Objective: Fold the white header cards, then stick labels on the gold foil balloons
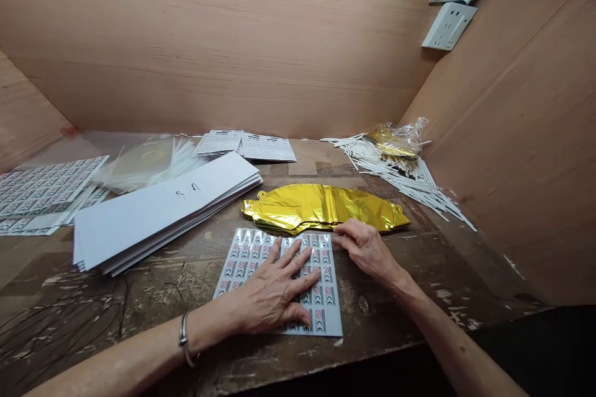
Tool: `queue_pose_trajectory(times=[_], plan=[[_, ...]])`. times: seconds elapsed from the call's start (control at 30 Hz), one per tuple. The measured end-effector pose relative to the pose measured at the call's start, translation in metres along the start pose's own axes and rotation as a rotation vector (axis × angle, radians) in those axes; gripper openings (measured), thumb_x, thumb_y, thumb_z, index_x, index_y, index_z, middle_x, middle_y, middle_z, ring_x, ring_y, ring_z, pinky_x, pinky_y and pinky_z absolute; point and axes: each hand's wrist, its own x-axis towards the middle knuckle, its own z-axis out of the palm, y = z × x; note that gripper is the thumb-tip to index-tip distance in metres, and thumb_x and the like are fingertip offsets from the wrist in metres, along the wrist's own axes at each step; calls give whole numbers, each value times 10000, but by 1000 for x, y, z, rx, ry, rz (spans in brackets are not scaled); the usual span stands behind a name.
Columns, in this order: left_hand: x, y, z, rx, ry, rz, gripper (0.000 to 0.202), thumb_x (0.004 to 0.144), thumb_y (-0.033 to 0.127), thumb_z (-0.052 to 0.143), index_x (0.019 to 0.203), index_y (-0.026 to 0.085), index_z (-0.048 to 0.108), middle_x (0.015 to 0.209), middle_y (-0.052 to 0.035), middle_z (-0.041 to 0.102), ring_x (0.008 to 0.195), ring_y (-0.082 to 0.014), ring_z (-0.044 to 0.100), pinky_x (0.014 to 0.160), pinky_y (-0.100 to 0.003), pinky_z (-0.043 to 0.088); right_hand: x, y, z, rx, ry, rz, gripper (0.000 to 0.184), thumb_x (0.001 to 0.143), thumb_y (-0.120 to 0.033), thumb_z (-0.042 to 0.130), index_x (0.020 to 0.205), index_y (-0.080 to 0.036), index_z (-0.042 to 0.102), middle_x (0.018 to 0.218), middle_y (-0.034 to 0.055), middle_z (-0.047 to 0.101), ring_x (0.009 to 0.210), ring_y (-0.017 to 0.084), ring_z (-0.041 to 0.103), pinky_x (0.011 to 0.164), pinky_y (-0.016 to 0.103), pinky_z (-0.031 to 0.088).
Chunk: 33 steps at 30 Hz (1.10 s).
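A sheet of small printed stickers [235,270] with CE marks and red circles lies on the worn brown table in front of me. My left hand [274,288] rests flat across it with the fingers spread, covering many of the stickers. At the sheet's upper right corner, my right hand [363,248] has thumb and index finger pinched together on the edge; whether a single sticker is between them is hidden. Just beyond both hands lies a stack of flat gold foil balloons [321,205], its near edge close to my right fingertips.
To the left are a stack of long white cards [162,211], more sticker sheets [46,189] and clear plastic bags [144,158]. Printed leaflets [267,147] lie at the back. White sticks [395,170] and a wrapped gold packet [395,138] are at right. Board walls [242,43] enclose the table.
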Motion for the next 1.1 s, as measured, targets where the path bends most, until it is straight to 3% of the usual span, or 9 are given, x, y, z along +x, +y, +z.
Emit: queue_pose_trajectory(times=[0.23, 0.57, 0.73, 0.87, 1.1], plan=[[-7, 0, -2, 11, -28, -6, 647, 783, 606, 324, 1332, 269, 267, 1421, -108, 198, 1304, -326, 80, 1009, -561, 25, -6, 3, 8, 16, -39, -26, 130, 809, -180, 496, 792, -165, 624, 766, 39, 585, 736, 143, 531, 679, 255, 399], [-9, -3, -1, 29, -12, 1, 643, 787, 600, 330, 1337, 276, 255, 1421, -95, 206, 1304, -316, 98, 1016, -541, 36, -12, -13, 12, -152, -161, -104, 176, 837, -285, 488, 865, -183, 629, 766, 31, 508, 732, 136, 481, 678, 250, 378], [-8, -2, -7, 23, -32, 7, 620, 786, 603, 324, 1307, 267, 310, 1395, -113, 263, 1292, -335, 136, 998, -576, 69, -12, -9, 14, -165, -156, -131, 192, 852, -249, 463, 803, -177, 634, 747, 30, 508, 710, 128, 465, 642, 235, 363], [5, 8, -9, 20, 23, -35, 587, 781, 606, 327, 1203, 213, 434, 1344, -137, 337, 1290, -337, 142, 996, -579, 109, -10, -5, 17, -185, -155, -200, 210, 853, -198, 449, 758, -172, 635, 736, 30, 517, 714, 127, 465, 643, 232, 352], [17, 15, 3, -29, 40, -12, 606, 795, 587, 322, 1266, 209, 361, 1401, -165, 209, 1302, -336, 80, 1011, -561, 104, 3, -4, 13, -355, -288, -332, 174, 824, -105, 453, 750, -153, 603, 744, 36, 547, 697, 135, 454, 613, 240, 326]])
